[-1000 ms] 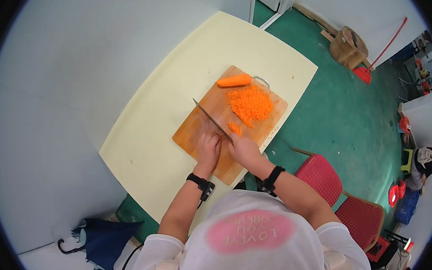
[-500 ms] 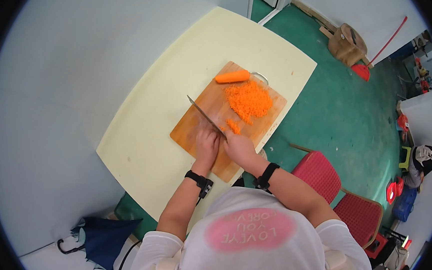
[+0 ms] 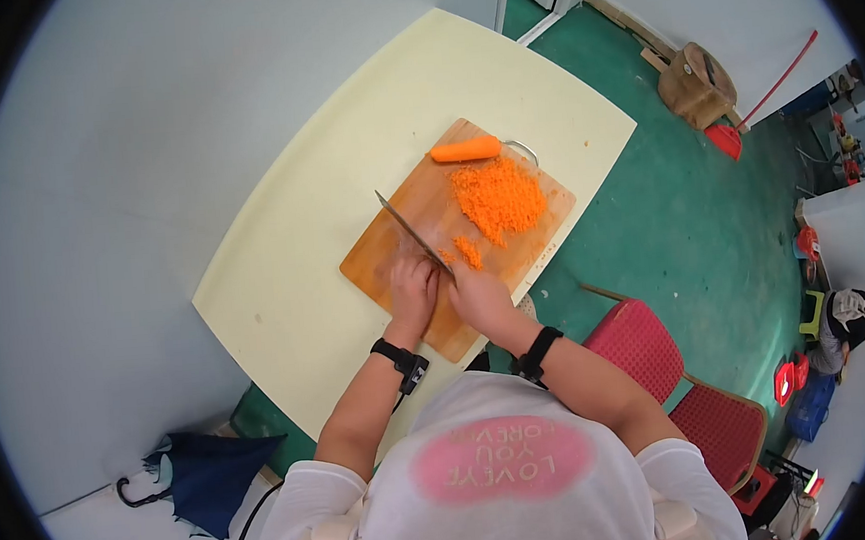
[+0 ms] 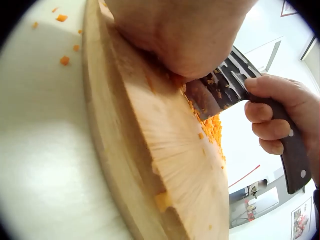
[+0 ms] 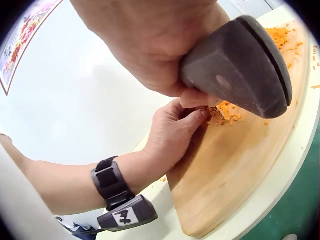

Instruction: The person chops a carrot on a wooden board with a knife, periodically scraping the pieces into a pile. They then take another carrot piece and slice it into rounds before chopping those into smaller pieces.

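Observation:
On a wooden cutting board (image 3: 382,257), my right hand (image 3: 481,297) grips the dark handle of a kitchen knife (image 3: 412,231). The broad blade, with orange bits stuck to it, points away to the far left in the head view. My left hand (image 3: 414,293) rests on the board close beside the blade, its fingers curled down over carrot pieces that it mostly hides. A little orange shows at its fingertips. Right of the blade lies a small heap of chopped carrot (image 3: 466,253). Farther off are a large pile of minced carrot (image 3: 500,201) and a peeled carrot (image 3: 466,149).
The board lies on a pale yellow table (image 3: 291,250), near its right edge, with a metal handle (image 3: 522,149) at the far end. Carrot crumbs (image 4: 64,60) dot the tabletop. Red chairs (image 3: 639,351) stand to the right, and a blue umbrella (image 3: 212,481) is at lower left.
Both hands and the knife have shifted slightly to the left since a second ago. Over the last half second they look almost the same, with the blade low beside the left fingers.

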The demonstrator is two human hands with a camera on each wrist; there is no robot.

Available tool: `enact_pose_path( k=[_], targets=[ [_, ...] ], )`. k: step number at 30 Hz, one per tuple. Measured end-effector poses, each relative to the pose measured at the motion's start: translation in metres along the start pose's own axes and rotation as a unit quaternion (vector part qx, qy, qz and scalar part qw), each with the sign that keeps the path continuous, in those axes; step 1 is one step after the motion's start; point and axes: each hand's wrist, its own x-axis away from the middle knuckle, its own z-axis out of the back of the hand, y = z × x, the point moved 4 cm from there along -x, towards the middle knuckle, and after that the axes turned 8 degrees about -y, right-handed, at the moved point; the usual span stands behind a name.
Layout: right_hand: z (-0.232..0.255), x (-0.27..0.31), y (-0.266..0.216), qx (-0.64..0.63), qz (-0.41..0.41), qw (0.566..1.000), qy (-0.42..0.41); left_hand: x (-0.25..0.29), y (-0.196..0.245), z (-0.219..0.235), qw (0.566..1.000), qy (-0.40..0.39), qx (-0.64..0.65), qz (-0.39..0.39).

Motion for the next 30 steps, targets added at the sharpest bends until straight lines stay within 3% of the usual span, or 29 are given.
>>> enact_pose_path(
  k=[5, 12, 18, 21, 30],
  targets=[
    [0.006, -0.006, -0.002, 0.01, -0.011, 1.0, -0.006, 0.0, 0.0, 0.004, 0.999, -0.031, 0.018, -0.025],
    [0.018, 0.002, 0.001, -0.011, -0.008, 1.0, -0.003, 0.004, -0.004, -0.001, 1.0, -0.026, -0.003, 0.013],
    [0.015, 0.016, -0.008, 0.02, 0.01, 1.0, -0.005, 0.002, -0.002, 0.0, 1.0, -0.017, -0.005, 0.01],
    [0.002, 0.009, -0.007, 0.016, -0.004, 1.0, -0.008, 0.003, 0.002, 0.003, 0.999, 0.028, -0.008, -0.017],
    [0.007, -0.005, -0.001, -0.024, 0.002, 1.0, 0.005, -0.004, 0.011, 0.026, 0.996, -0.07, 0.035, -0.053]
  ],
)
